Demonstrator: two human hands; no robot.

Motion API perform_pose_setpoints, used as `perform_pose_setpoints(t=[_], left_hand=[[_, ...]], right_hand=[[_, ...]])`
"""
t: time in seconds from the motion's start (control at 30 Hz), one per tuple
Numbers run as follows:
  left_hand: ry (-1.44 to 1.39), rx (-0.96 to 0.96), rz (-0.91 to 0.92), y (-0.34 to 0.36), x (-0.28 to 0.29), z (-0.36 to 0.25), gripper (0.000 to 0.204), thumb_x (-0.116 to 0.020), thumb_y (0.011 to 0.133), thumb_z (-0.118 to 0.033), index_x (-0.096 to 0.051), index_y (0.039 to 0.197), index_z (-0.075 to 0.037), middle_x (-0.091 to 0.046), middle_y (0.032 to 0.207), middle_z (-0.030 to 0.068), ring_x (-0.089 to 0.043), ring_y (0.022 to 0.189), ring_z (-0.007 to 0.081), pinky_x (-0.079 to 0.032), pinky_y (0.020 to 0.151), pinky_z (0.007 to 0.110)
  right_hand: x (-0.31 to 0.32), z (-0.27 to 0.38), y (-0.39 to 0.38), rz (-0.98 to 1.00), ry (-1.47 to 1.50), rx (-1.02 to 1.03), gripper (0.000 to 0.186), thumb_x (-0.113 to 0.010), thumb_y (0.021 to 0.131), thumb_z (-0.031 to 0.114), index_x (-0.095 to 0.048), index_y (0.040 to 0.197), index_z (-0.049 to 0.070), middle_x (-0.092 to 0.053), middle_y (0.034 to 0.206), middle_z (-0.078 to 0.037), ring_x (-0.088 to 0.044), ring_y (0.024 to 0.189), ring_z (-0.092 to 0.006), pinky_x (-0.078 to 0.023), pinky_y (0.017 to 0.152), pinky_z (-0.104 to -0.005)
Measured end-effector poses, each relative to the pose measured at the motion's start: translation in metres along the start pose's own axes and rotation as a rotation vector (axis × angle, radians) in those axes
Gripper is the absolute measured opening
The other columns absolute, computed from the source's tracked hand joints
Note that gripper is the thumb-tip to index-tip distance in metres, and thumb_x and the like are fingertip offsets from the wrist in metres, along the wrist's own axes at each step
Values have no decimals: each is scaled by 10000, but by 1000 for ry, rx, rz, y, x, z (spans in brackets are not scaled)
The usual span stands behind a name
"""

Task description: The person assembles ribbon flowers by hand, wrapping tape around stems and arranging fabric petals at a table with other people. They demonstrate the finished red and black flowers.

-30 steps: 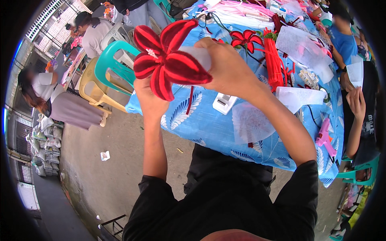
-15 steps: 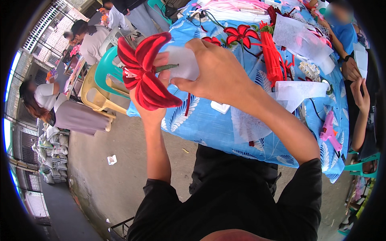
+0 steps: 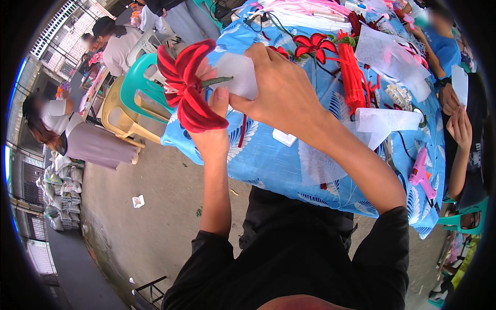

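Note:
My left hand (image 3: 213, 140) is closed around the base of a large red flower (image 3: 202, 113) of fuzzy pipe cleaners, its thumb up beside the stem. The wide, curved petals face left, with pale stamens in the centre. A short green-wrapped stem (image 3: 217, 81) points right, toward my other hand. My right hand (image 3: 287, 85) pinches a small piece of white translucent wrapping sheet (image 3: 243, 70), which lies behind the stem tip. Most of my left fingers are hidden by the petals and the sheet.
On the blue patterned tablecloth (image 3: 268, 165) lie another red flower (image 3: 314, 45), a bundle of red pipe cleaners (image 3: 350, 77), white sheets (image 3: 385, 120) and a pink glue gun (image 3: 422, 173). A co-worker's hands (image 3: 457, 116) hold white paper at right. Chairs (image 3: 121, 111) stand left.
The flower has tilted slightly, and my left hand has shifted a little right, its thumb now showing beside the stem. My right hand still grips the white sheet.

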State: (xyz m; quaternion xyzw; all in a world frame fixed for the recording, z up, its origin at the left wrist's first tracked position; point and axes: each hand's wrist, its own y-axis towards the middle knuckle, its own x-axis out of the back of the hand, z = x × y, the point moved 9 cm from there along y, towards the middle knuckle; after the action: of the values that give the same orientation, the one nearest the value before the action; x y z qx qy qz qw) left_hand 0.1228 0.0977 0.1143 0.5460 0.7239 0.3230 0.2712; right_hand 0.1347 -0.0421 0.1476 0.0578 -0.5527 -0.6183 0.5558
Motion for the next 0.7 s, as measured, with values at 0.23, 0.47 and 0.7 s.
perform_pose_setpoints(t=[0.23,0.47,0.7], left_hand=[[274,-65,159,5,17,-6,332,-590,877,-63,-502,1181,41,-606,1141,158,-605,986,219,-465,865,360],[247,-84,310,6,40,0,243,-588,860,0,-564,1097,48,-641,1006,134,-632,896,224,-485,833,382],[298,-50,322,11,44,-6,221,-698,765,-54,-636,969,8,-633,918,105,-593,856,209,-447,804,347]], right_hand=[[-20,-3,-1,151,97,-63,635,-737,662,385,-502,961,-122,-616,785,-256,-645,746,-379,-534,632,-406],[-42,0,-8,309,320,-125,679,-762,645,426,-546,950,-141,-625,756,-279,-661,716,-376,-524,669,-380],[-53,2,-14,457,394,-158,707,-776,655,442,-558,1013,-127,-642,858,-226,-659,799,-325,-502,745,-348]])
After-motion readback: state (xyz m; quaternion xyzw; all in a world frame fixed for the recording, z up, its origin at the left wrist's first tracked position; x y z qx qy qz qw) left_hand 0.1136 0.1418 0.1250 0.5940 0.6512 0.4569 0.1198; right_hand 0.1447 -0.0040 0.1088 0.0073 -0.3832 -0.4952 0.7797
